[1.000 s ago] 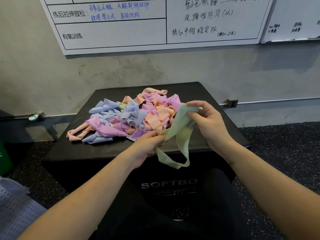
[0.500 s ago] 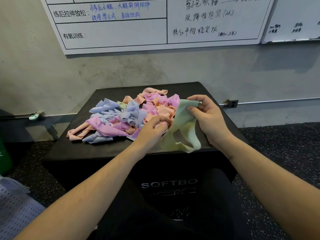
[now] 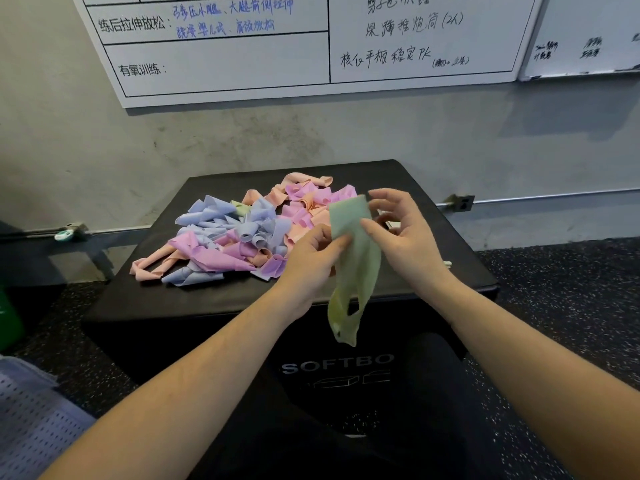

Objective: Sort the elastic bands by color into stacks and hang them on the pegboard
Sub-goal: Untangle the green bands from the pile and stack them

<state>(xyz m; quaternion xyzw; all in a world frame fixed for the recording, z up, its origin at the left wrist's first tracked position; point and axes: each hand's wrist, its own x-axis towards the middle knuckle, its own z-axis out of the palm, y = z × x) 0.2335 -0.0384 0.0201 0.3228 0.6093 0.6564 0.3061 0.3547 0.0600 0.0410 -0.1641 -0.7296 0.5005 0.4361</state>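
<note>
While it hangs over the front edge of the black box, the green band (image 3: 353, 258) is held up by both hands.

Item: one pale green elastic band, upper end flat, lower loop drooping. Left hand (image 3: 311, 259) pinches its left edge, fingers clamped on it; right hand (image 3: 403, 237) grips the right edge with the thumb, other fingers spread apart. Behind: mixed pile of bands (image 3: 242, 233) in blue, pink, peach and purple on the box's top surface (image 3: 433, 237). Pegboard (image 3: 31, 420) lies lower left on the floor; whiteboard (image 3: 277, 46) on the wall.
</note>
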